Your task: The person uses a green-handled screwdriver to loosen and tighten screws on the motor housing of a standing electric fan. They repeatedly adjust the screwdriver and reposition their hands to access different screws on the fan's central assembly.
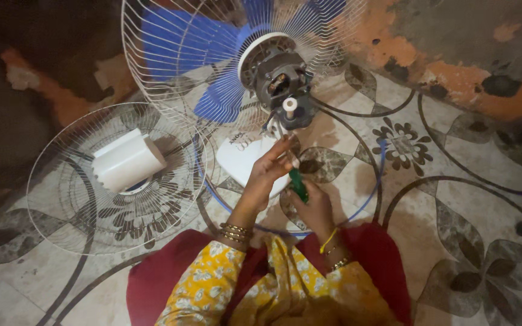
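**Screwdriver at the back of the fan motor**

My right hand point(316, 208) is closed around the green handle of a screwdriver point(298, 184), fingers wrapped tight; only part of the handle shows above my fist, and the shaft runs up toward the motor, where I lose it behind my other hand. My left hand point(270, 169) reaches up beside the shaft, its fingers point(282, 151) pinched together near the tip. Whether they grip the shaft itself or a small screw I cannot tell, as the spot is too small and dim.

The fan motor point(279, 81) lies on the floor point(454, 199) just ahead of my hands, its grey housing bare and a white knob point(289, 105) sticking out toward me. Behind it the blue blades point(225, 99) sit inside the rear wire guard point(170, 60), whose top is cut off by the frame edge. A white plastic piece point(243, 160) lies under my left hand, partly covered by it.

To my left, the second wire guard point(80, 199) lies flat on the patterned floor with a white motor cover point(128, 160) resting on it. A thin blue ring point(376, 181) curves around my hands, its near part hidden by my lap.
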